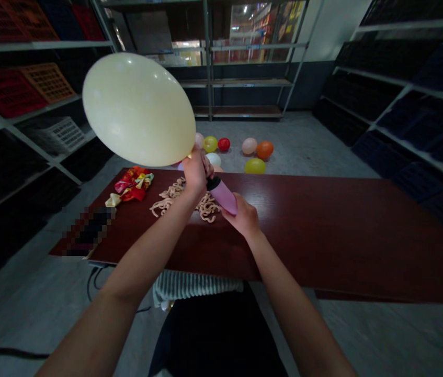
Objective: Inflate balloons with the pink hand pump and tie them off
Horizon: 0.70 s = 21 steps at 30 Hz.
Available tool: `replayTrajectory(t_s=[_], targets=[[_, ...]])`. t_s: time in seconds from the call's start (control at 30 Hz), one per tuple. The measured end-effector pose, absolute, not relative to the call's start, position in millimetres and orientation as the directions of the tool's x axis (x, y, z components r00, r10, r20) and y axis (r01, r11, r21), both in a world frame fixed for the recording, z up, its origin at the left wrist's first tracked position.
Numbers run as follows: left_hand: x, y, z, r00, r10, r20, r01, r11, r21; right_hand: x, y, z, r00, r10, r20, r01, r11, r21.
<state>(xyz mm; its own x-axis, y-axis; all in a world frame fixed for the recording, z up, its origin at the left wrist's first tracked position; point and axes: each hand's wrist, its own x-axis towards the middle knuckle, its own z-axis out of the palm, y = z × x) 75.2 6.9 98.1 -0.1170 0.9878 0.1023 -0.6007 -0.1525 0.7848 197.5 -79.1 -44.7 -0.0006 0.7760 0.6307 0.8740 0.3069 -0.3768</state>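
A large pale yellow inflated balloon sits on the black nozzle of a pink hand pump, above a dark red table. My left hand is closed around the balloon's neck at the nozzle. My right hand grips the pump's lower end. Beneath the hands a heap of limp cream-coloured balloons lies on the table. A pile of red and yellow uninflated balloons rests further left.
Several inflated balloons lie on the grey floor beyond the table, among them a red balloon, an orange balloon and a yellow balloon. Metal shelving with crates lines both sides. A cable hangs under the table's left end.
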Motion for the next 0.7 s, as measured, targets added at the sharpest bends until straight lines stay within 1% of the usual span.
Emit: replayTrajectory(t_s=[0.13,0.23,0.33,0.57,0.7], targets=[[47,0,93,-0.188,0.981,0.041,-0.624,-0.152,0.767,191,-80,-42,-0.089,0.760,0.644,0.875,0.368,-0.313],[25,-11,87,-0.249,0.968,-0.010,-0.653,-0.160,0.741,186,-82,-42,-0.173,0.761,0.625,0.883,0.401,-0.243],[3,-19,84,-0.295,0.955,-0.030,-0.668,-0.184,0.721,184,-83,-42,-0.244,0.753,0.611,0.879,0.438,-0.189],[-57,-20,101,-0.343,0.937,-0.059,-0.681,-0.205,0.703,181,-87,-36,-0.325,0.722,0.611,0.868,0.484,-0.112],[-80,-21,125,-0.374,0.927,-0.032,-0.655,-0.240,0.716,178,-88,-33,-0.327,0.708,0.625,0.854,0.505,-0.125]])
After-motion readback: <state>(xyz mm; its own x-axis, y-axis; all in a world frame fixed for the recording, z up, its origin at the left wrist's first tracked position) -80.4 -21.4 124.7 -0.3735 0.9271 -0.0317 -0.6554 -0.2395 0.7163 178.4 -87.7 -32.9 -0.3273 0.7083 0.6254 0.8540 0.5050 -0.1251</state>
